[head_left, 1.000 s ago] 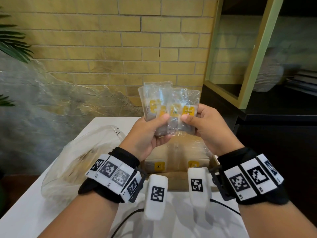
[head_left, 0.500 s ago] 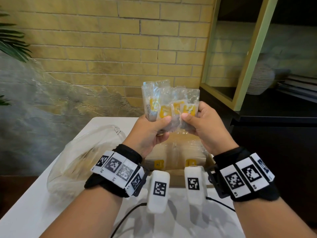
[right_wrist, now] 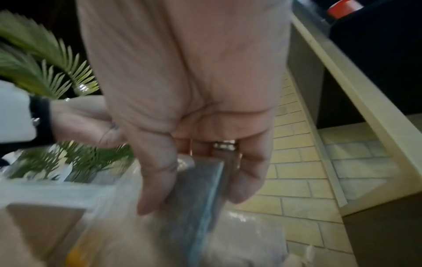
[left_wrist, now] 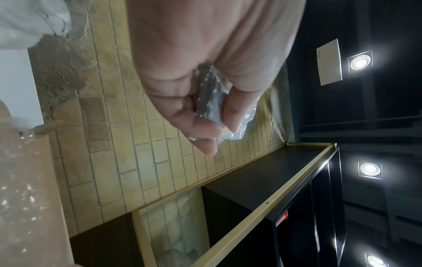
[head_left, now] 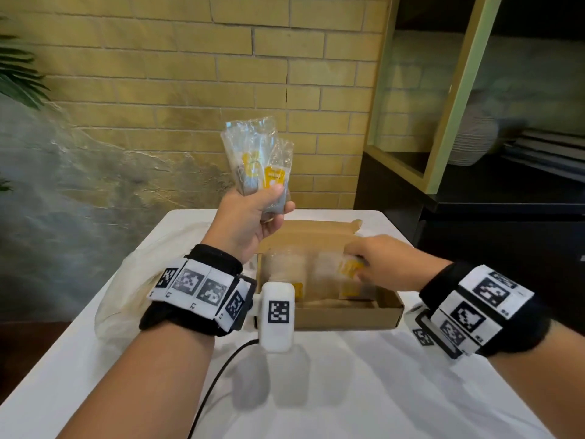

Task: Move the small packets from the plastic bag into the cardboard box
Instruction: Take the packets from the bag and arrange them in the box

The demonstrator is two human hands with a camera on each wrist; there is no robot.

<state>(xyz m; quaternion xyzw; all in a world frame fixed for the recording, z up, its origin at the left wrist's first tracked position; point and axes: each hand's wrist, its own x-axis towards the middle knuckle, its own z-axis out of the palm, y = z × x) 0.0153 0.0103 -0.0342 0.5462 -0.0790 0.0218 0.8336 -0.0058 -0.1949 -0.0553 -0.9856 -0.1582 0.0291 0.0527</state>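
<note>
My left hand point(head_left: 272, 204) is raised above the table and grips a small bunch of clear packets point(head_left: 258, 160) with yellow labels, seen edge-on between thumb and fingers as packets point(left_wrist: 211, 101) in the left wrist view. My right hand point(head_left: 364, 263) is down inside the open cardboard box point(head_left: 348, 316) and pinches one packet point(head_left: 349, 267); the right wrist view shows that packet point(right_wrist: 200, 191) between thumb and fingers. Several packets lie in the box. The clear plastic bag point(head_left: 126, 299) lies left of the box.
The box stands on a white table point(head_left: 316, 391) against a yellow brick wall. A dark cabinet with a green-framed shelf point(head_left: 459, 122) is at the right. Palm leaves point(head_left: 19, 74) show at the far left. A black cable point(head_left: 215, 381) runs over the table.
Both hands held the bunch of packets together before. My right hand has come away with a packet and dropped into the box, while my left keeps the others raised.
</note>
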